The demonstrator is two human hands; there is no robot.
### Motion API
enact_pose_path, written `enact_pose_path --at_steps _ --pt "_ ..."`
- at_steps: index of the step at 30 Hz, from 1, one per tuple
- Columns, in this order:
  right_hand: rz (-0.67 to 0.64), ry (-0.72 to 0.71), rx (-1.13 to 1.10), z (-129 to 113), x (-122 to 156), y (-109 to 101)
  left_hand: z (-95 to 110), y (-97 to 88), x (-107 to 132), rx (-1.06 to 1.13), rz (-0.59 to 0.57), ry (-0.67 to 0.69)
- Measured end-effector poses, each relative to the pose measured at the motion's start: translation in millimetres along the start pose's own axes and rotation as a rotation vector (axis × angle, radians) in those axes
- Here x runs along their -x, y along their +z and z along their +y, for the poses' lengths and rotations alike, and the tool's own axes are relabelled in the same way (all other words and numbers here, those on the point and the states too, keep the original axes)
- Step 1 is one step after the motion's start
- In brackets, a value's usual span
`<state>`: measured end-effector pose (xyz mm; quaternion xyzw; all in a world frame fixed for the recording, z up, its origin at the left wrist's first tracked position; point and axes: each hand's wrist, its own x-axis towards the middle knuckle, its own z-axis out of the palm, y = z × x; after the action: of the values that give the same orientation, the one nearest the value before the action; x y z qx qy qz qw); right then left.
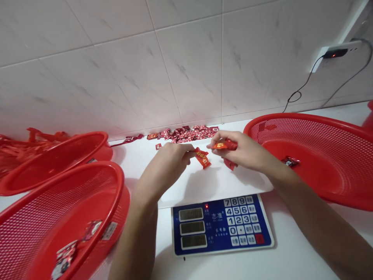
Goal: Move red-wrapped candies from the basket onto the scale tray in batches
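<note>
My left hand (171,157) pinches a small red sachet (203,158) by its end above the white pan of a weighing scale (215,182). My right hand (241,151) is closed round a bunch of red sachets (225,146), one sticking out toward the left hand. The two hands nearly touch over the scale. A pile of loose red sachets (186,134) lies on the counter by the tiled wall, just behind the hands.
The scale's blue keypad panel (223,223) faces me. A large red mesh basket (314,155) at right holds one sachet (290,160). Two red mesh baskets (58,210) sit at left, the nearer holding a few sachets. A wall socket with a charger (335,54) is upper right.
</note>
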<state>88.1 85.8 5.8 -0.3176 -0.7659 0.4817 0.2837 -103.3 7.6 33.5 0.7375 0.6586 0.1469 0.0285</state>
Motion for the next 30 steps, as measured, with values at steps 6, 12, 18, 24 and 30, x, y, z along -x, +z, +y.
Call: enact_pose_path --at_steps 6,12,18,24,30 --pt "0.162 -0.112 -0.022 -13.1 11.2 -19.3 0.5 -20.5 12.2 0.134 0.28 0.025" --pt "0.152 -0.135 0.021 -8.4 9.6 -17.0 -1.1 -17.0 11.1 0.067 0.218 0.024" --pt "0.158 -0.093 0.095 -8.1 10.8 -12.6 -10.3 -6.7 7.6 -0.082 -0.094 -0.023" --pt "0.136 -0.104 0.153 -11.5 10.6 -9.4 -5.2 -1.7 2.0 0.001 0.015 -0.05" --pt "0.074 -0.084 0.185 -15.8 14.7 1.5 18.7 -0.8 7.6 0.246 0.17 0.155"
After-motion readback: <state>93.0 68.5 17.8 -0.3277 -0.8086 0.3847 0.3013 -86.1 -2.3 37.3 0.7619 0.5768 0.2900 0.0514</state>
